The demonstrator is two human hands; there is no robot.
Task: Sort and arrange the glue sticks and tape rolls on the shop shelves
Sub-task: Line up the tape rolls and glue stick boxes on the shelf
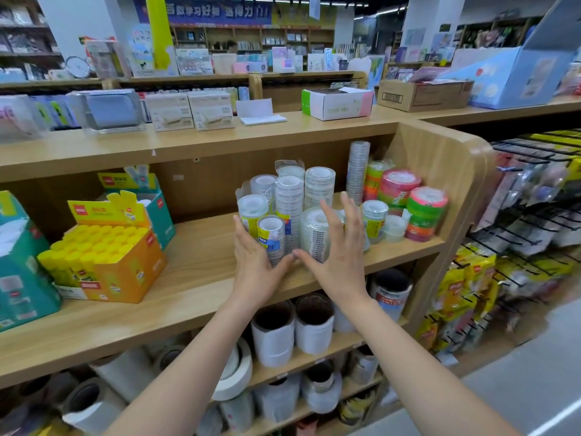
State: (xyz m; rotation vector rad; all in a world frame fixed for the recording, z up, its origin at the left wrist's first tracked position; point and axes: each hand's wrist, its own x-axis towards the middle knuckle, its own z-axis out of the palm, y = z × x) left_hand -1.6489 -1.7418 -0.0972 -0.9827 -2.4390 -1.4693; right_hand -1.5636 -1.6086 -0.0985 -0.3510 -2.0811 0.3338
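Note:
Stacks of clear tape rolls (290, 202) stand on the wooden middle shelf (195, 287). My left hand (254, 265) lies with straight fingers against the left side of the front stacks, beside a small blue-labelled roll stack (271, 236). My right hand (341, 247) is spread with straight fingers in front of a wide clear roll stack (314, 231). The thumbs nearly meet. Coloured pink and green tape rolls (421, 212) sit at the shelf's right end. An orange box of yellow-capped glue sticks (103, 256) stands to the left.
Teal boxes (22, 265) flank the glue box. Large white and brown tape rolls (292, 328) fill the lower shelves. The top shelf holds boxed stock (338, 103). A wire rack of hanging packets (518, 240) is on the right, with grey floor below.

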